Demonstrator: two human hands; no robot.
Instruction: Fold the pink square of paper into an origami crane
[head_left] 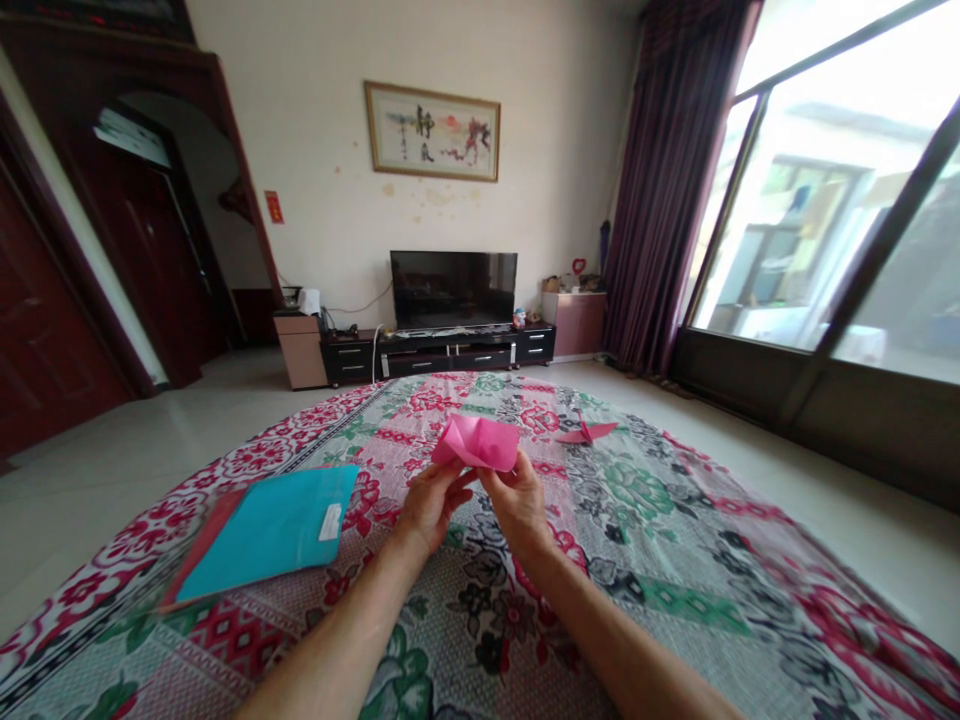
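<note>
A piece of folded pink paper (484, 440) is held up over the patterned cloth, between my two hands. My left hand (433, 500) grips its lower left side, fingers curled beneath it. On the lower right edge, my right hand (516, 495) pinches the same paper with the thumb in front. Creases run down the paper and its top stands partly spread apart. Beyond my right hand lies a folded pink paper bird (588, 432) with pointed wings, resting on the cloth.
The floral cloth (637, 560) covers a round-edged surface. To the left lies a pack of coloured paper (270, 530), blue on top, with a white label. A television (454, 290) stands on a low cabinet (450, 355) by the far wall. Windows are on the right.
</note>
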